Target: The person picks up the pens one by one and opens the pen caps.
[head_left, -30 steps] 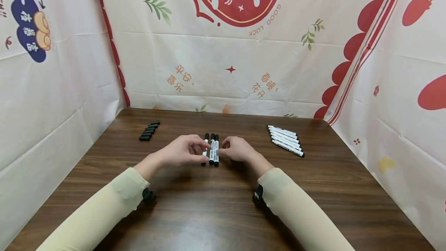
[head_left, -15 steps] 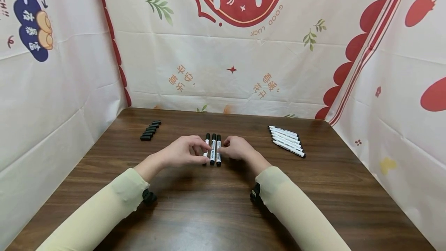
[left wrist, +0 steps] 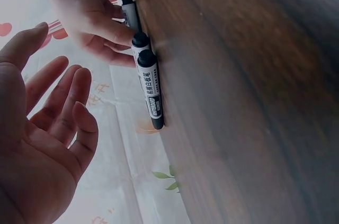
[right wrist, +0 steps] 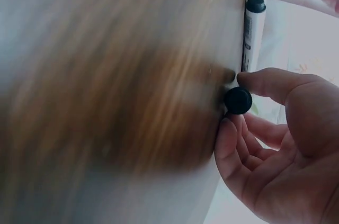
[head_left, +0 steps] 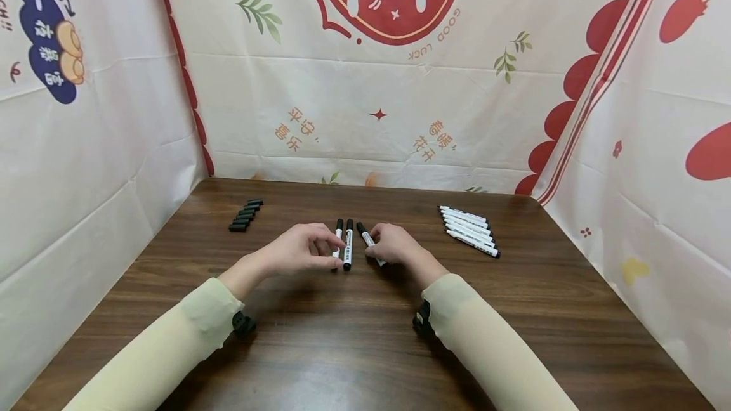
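Observation:
On the wooden table, my right hand (head_left: pixel 395 245) pinches a white whiteboard marker with black ends (head_left: pixel 367 236). This marker lies slanted, its far end pointing left. In the right wrist view its round black end (right wrist: pixel 238 100) sits between thumb and fingers. Two similar markers, one (head_left: pixel 348 245) and another (head_left: pixel 339 226), lie side by side to its left, pointing away from me. My left hand (head_left: pixel 301 247) hovers beside them, fingers loosely bent, partly covering the leftmost marker. The left wrist view has that palm (left wrist: pixel 47 155) holding nothing, apart from the nearest marker (left wrist: pixel 149 83).
Several short black caps (head_left: pixel 245 215) form a slanted row at the back left of the table (head_left: pixel 320 347). Several slim white pens with black ends (head_left: pixel 469 229) lie together at the back right. Printed cloth (head_left: pixel 365 81) hangs behind and at both sides.
The right hand has drawn the rightmost marker away from the other two, to the right, and turned it from straight to slanted. The left hand has barely moved.

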The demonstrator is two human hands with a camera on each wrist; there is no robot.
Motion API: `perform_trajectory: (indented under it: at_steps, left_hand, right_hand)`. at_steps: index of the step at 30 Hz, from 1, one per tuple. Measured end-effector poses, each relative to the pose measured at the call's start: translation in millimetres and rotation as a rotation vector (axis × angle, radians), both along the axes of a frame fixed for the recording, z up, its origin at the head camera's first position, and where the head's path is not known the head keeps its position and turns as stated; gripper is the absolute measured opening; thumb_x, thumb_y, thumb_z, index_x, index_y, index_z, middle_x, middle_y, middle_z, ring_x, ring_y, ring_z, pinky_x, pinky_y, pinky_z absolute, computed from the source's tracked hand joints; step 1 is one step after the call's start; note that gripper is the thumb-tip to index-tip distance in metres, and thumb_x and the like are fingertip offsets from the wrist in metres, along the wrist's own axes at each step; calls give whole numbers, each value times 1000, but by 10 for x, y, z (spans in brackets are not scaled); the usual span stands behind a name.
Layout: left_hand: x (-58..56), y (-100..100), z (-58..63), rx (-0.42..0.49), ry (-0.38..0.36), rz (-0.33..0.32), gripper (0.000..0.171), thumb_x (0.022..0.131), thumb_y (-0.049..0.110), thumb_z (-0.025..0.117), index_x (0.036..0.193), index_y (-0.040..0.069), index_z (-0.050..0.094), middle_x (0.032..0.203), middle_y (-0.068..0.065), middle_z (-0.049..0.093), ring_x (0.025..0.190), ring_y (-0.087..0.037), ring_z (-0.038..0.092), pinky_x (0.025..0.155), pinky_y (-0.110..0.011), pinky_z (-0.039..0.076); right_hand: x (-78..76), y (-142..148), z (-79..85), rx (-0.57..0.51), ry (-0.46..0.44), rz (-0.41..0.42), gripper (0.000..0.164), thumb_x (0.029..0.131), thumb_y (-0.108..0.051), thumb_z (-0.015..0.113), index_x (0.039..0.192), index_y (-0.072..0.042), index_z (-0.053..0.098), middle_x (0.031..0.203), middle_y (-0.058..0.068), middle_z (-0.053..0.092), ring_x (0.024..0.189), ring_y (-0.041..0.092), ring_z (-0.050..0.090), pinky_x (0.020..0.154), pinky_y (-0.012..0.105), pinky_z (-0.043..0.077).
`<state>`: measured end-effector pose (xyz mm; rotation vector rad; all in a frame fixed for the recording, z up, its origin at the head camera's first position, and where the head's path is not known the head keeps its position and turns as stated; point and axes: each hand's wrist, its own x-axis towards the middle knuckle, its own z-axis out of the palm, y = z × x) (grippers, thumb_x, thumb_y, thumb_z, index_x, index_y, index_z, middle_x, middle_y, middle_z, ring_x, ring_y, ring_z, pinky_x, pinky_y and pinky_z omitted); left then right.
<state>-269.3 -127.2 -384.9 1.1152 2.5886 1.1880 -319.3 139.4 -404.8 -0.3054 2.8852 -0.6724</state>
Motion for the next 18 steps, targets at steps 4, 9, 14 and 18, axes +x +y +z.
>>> perform_trajectory:
  at_steps: [4,9,14,18]
  left_hand:
    - [-11,-28,-20,8,9,9,36,98,29,87,127,8,81,118,-12,75,91,-8,72,82,-36,62]
    - [-13,-50,-23,2,4,22,36,98,30,86,128,9,81,120,-14,75,92,-9,72,79,-28,60]
    - [-11,-65,-31,-17,-1,32,37,99,33,85,128,11,81,122,-13,75,93,-9,71,79,-26,59]
    - [-7,-66,-34,-17,-5,34,37,99,33,85,128,10,81,122,-12,75,93,-9,70,80,-26,58]
  right_hand:
    - [22,89,22,-3,-6,10,39,98,-25,80,134,-10,73,119,11,75,80,18,67,66,28,53]
    - [17,274,17,-16,-3,59,37,98,-24,80,133,-13,74,126,12,77,94,22,68,86,37,56]
    - [31,458,10,-22,-8,94,33,99,-21,79,132,-17,77,125,9,78,102,23,66,95,43,54]
    - [68,582,15,-22,-18,127,34,101,-19,77,135,-20,78,129,10,78,115,27,69,103,49,55]
